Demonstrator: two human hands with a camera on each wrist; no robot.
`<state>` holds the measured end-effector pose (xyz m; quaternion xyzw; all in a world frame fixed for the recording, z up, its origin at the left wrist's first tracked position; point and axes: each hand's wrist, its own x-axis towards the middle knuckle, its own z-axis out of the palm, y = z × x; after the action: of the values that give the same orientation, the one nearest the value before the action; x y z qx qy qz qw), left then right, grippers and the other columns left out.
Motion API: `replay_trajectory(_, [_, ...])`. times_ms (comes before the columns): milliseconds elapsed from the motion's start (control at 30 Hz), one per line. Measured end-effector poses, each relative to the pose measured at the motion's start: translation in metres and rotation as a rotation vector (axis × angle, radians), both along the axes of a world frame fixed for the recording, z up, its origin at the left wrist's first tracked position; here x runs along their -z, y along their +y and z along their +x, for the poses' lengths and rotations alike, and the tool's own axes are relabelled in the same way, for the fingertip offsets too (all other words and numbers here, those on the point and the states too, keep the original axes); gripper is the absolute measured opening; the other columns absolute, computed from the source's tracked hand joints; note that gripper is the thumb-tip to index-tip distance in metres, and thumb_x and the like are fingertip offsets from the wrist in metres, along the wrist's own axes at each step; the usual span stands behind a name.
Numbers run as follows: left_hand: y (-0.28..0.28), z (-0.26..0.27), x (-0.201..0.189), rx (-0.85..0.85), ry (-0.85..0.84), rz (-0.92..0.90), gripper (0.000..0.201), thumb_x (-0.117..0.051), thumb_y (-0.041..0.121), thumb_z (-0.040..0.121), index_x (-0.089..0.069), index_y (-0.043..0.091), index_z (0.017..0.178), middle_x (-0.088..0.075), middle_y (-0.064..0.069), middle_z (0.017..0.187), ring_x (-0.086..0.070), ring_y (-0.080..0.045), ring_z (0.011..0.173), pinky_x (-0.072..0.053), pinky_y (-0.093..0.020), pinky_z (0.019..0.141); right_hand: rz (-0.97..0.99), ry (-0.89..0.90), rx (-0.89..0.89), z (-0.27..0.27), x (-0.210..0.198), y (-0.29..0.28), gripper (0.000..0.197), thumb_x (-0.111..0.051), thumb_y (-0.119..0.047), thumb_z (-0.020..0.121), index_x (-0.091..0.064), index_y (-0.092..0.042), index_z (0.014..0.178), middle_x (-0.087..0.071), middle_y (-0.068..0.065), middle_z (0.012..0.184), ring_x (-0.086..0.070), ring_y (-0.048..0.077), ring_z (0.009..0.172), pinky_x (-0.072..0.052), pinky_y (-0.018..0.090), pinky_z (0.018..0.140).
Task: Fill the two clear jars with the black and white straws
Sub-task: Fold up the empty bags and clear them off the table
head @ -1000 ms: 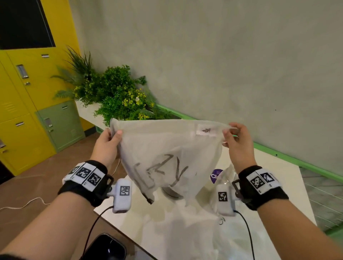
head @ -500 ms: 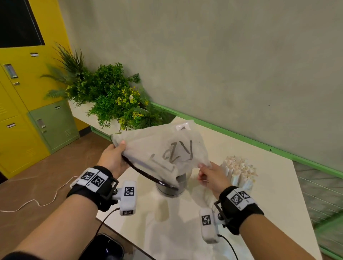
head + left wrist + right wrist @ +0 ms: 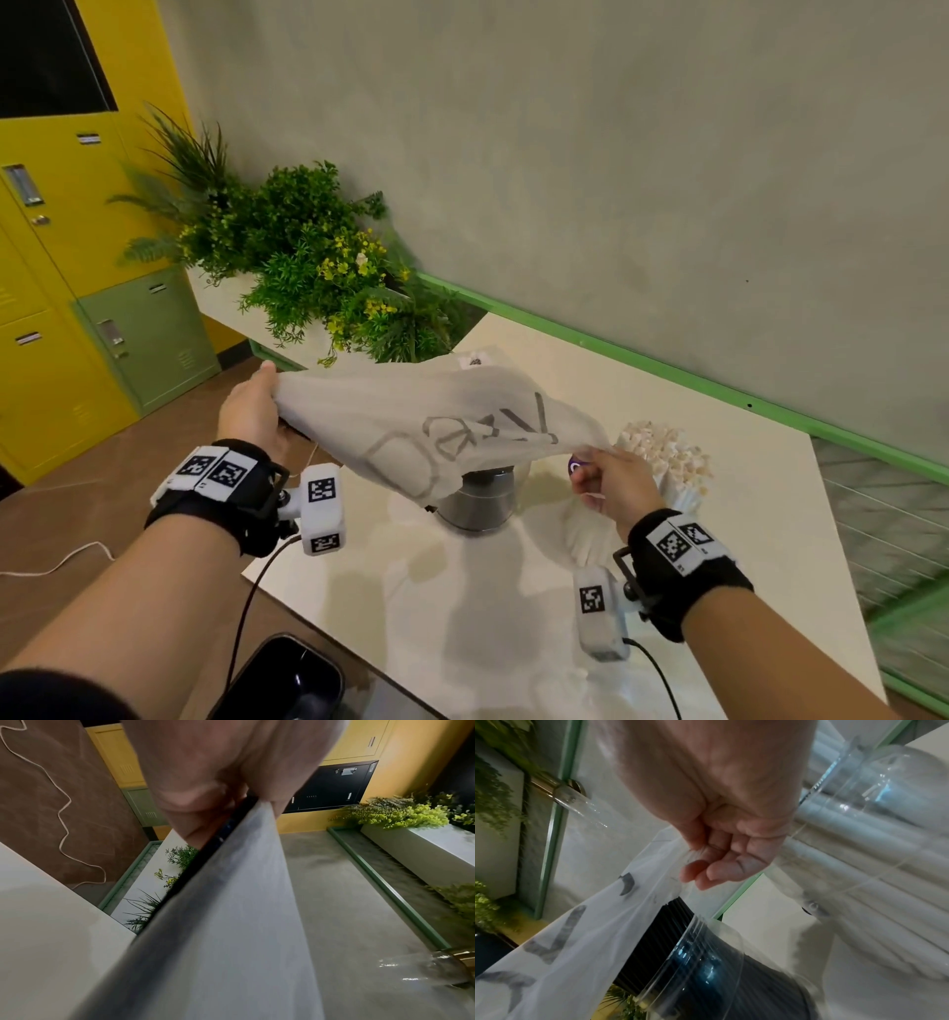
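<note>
Nearest you, a dark phone (image 3: 287, 683) lies at the near-left edge of the white table (image 3: 462, 642), with bare tabletop between it and the jars. Your left hand (image 3: 251, 411), out past the table's left edge, pinches one corner of a thin white bag (image 3: 411, 426); a dark strip runs along the bag's edge there. Your right hand (image 3: 613, 485) grips the bag's other end, fingers curled round bunched fabric, just above the table. The bag stretches between your hands and drapes over the clear jar of black straws (image 3: 706, 963), which stands upright in the table's middle. Just right of that jar, touching your right hand's far side, stands the clear jar of white straws (image 3: 667, 462). Beyond it the tabletop runs bare to the green rail (image 3: 667, 365) along the table's far edge.
</note>
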<state>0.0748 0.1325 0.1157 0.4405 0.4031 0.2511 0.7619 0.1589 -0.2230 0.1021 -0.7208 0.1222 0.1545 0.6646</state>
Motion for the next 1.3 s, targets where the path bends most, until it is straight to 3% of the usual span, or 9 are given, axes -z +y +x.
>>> replay_trajectory(133, [0.006,0.003,0.002,-0.023,0.062,-0.052,0.073,-0.055,0.070,0.069,-0.057,0.017,0.120,-0.069,-0.007,0.105,-0.067,-0.031,0.093,-0.051,-0.052,0.087,0.032,-0.005,-0.045,-0.001,-0.003,-0.003,0.012,-0.054,-0.016,0.094,-0.058,-0.011,0.103,-0.063,0.007,0.081,-0.059,0.017,0.063,-0.047,0.027,0.056])
replay_trajectory(233, [0.006,0.003,0.003,-0.053,0.028,-0.068,0.050,-0.049,0.049,0.083,-0.054,0.016,0.119,-0.063,-0.004,0.100,-0.061,-0.025,0.089,-0.050,-0.039,0.081,0.124,0.007,-0.112,-0.002,-0.006,-0.008,0.025,-0.057,-0.028,0.093,-0.053,-0.022,0.116,-0.061,0.005,0.110,-0.062,0.023,0.086,-0.055,0.036,0.072])
replay_trajectory(333, [0.001,0.003,0.006,0.037,0.050,-0.068,0.031,-0.052,0.036,0.078,-0.056,0.016,0.101,-0.059,-0.008,0.094,-0.057,-0.026,0.086,-0.046,-0.039,0.074,0.217,0.031,-0.107,-0.001,-0.006,-0.007,0.029,-0.057,-0.040,0.093,-0.057,-0.019,0.113,-0.063,0.004,0.108,-0.063,0.025,0.087,-0.054,0.034,0.068])
replay_trajectory(600, [-0.005,-0.008,-0.010,-0.048,0.004,0.079,0.032,-0.045,0.036,0.099,-0.055,0.008,0.110,-0.053,-0.020,0.133,-0.052,-0.032,0.123,-0.055,-0.033,0.083,0.291,-0.169,0.055,0.003,-0.003,0.000,0.010,-0.051,-0.003,0.096,-0.050,-0.005,0.087,-0.059,0.013,0.085,-0.058,0.019,0.071,-0.055,0.020,0.058])
replay_trajectory(700, [-0.030,-0.020,0.000,0.086,-0.145,-0.161,0.056,-0.042,0.059,0.093,-0.043,0.017,0.130,-0.056,-0.007,0.130,-0.056,-0.027,0.119,-0.053,-0.041,0.082,0.406,-0.136,0.129,0.001,-0.003,0.009,0.011,-0.049,-0.003,0.097,-0.048,-0.006,0.087,-0.059,0.012,0.089,-0.062,0.021,0.077,-0.059,0.024,0.065])
replay_trajectory(833, [-0.084,-0.028,0.052,0.543,0.062,-0.182,0.089,-0.031,0.086,0.073,-0.042,0.027,0.139,-0.053,-0.002,0.135,-0.050,-0.026,0.122,-0.040,-0.054,0.097,0.561,-0.063,0.209,-0.006,0.000,0.028,0.003,-0.046,-0.004,0.098,-0.049,-0.003,0.099,-0.061,0.016,0.103,-0.065,0.026,0.086,-0.060,0.029,0.069])
replay_trajectory(933, [-0.119,-0.026,0.064,0.718,0.021,-0.255,0.060,-0.042,0.070,0.084,-0.058,0.024,0.119,-0.067,-0.001,0.110,-0.063,-0.023,0.105,-0.048,-0.049,0.093,0.563,-0.057,0.209,-0.013,0.006,0.040,0.012,-0.045,-0.007,0.100,-0.049,-0.002,0.110,-0.061,0.016,0.107,-0.065,0.028,0.093,-0.060,0.031,0.074])
replay_trajectory(1067, [-0.111,-0.021,0.066,0.512,0.005,-0.189,0.011,-0.054,0.025,0.095,-0.056,0.015,0.099,-0.058,-0.006,0.083,-0.058,-0.018,0.072,-0.051,-0.040,0.084,0.393,-0.119,0.208,-0.012,0.007,0.028,0.004,-0.047,-0.009,0.099,-0.050,-0.006,0.098,-0.059,0.010,0.090,-0.057,0.018,0.073,-0.054,0.021,0.059])
replay_trajectory(1300, [-0.046,-0.041,0.082,0.252,0.012,-0.106,0.011,-0.058,0.013,0.093,-0.057,0.006,0.084,-0.067,-0.007,0.075,-0.057,-0.016,0.078,-0.053,-0.025,0.062,0.058,-0.161,-0.003,-0.014,0.012,-0.015,0.013,-0.054,0.001,0.092,-0.052,-0.010,0.086,-0.055,0.006,0.083,-0.053,0.015,0.072,-0.046,0.024,0.064])
